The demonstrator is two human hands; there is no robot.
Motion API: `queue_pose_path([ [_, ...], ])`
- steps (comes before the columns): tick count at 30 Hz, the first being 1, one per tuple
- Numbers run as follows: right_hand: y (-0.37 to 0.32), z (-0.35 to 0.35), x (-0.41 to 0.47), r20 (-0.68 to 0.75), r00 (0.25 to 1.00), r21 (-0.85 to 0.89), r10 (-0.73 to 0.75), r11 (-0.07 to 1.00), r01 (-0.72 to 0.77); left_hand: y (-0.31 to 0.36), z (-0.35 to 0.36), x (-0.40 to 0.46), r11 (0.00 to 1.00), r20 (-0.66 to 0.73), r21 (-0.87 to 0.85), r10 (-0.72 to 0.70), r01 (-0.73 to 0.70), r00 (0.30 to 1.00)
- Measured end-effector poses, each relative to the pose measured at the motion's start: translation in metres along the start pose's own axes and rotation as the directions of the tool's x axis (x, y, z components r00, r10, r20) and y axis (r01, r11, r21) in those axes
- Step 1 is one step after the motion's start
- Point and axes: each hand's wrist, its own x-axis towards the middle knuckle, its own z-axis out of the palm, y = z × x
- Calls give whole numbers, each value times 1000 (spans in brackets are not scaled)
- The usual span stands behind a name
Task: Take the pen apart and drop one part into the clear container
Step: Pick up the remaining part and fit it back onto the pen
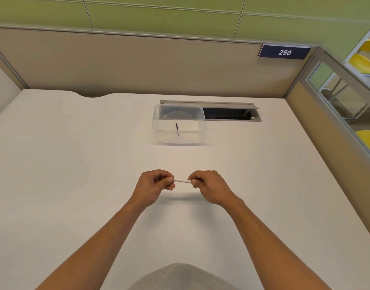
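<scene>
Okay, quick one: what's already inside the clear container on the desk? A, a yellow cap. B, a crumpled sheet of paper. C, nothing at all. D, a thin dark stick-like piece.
D: a thin dark piece shows through the container, while the left hand and right hand both pinch the white pen nearer the person.

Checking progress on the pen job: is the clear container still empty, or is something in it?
Not empty. The clear container has no lid on and holds one thin dark stick, possibly a pen part; what it is exactly cannot be told.
</scene>
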Motion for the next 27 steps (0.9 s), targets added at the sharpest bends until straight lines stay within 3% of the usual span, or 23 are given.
queue_pose_path([
  [6,1,-2,-2,57,998,24,13,1000,-14,-1,-2,-1,997,39,59,39,-41,998],
  [10,3,-2,-4,26,1000,-12,-8,1000,8,2,-5,0,998,103,60,-12,6,995],
  [13,2,-3,-4,-1,999,-88,-52,995,52,4,-7,1,979,212,199,-89,46,973],
  [17,2,-4,-4,4,994,-172,-110,979,109,9,-13,2,900,402,435,-196,1,894],
  [22,2,-2,-5,14,985,-176,-172,969,171,19,-19,9,804,484,592,-294,-61,824],
  [27,5,-4,-3,21,995,-125,-101,987,103,27,-15,11,624,457,716,-80,-313,886],
])
